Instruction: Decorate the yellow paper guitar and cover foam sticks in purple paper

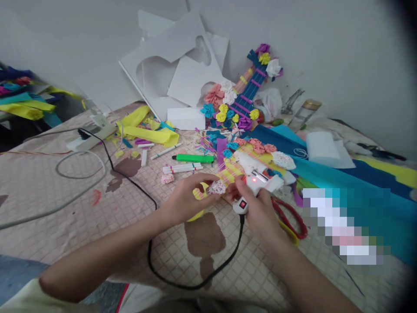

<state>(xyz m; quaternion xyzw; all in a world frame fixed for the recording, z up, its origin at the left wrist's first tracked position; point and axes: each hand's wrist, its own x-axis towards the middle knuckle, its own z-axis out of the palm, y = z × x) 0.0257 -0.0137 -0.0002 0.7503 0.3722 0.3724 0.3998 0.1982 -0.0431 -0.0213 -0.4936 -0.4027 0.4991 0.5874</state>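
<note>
My left hand (190,195) pinches a white, colour-speckled paper flower (216,187) between thumb and fingers. In my right hand (260,208) is a white hot glue gun (260,180), its red light lit and its black cord (224,265) looping down toward me. Beneath both sits a yellow craft piece (228,171) with pink strings, edged with coral paper flowers (259,145), blue flowers and a white speckled flower (284,160). My hands and the glue gun hide part of it. Another small speckled flower (167,178) lies left of my left hand.
A blue flower-covered paper guitar (249,93) leans at the back beside white cut-out boards (169,56). Markers (182,168), a green highlighter (194,158), red-handled scissors (295,221), a paper roll (322,148) and a power strip (93,137) lie around. Blue paper (352,187) spreads rightward.
</note>
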